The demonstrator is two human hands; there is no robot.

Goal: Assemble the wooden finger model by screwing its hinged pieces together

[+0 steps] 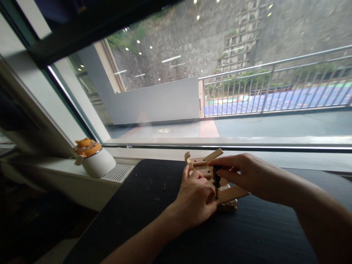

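Note:
A small wooden model made of pale slats lies on the black table near the window. My left hand is closed around its near side, thumb and fingers pressed on the wood. My right hand pinches the black handle of a small screwdriver, held upright with its tip down on the model. Part of the model is hidden under both hands.
A white cup with an orange cat-shaped lid stands on the sill at the left, beside a vent grille. A small screw and wood crumbs lie on the table. A large window runs along the far edge.

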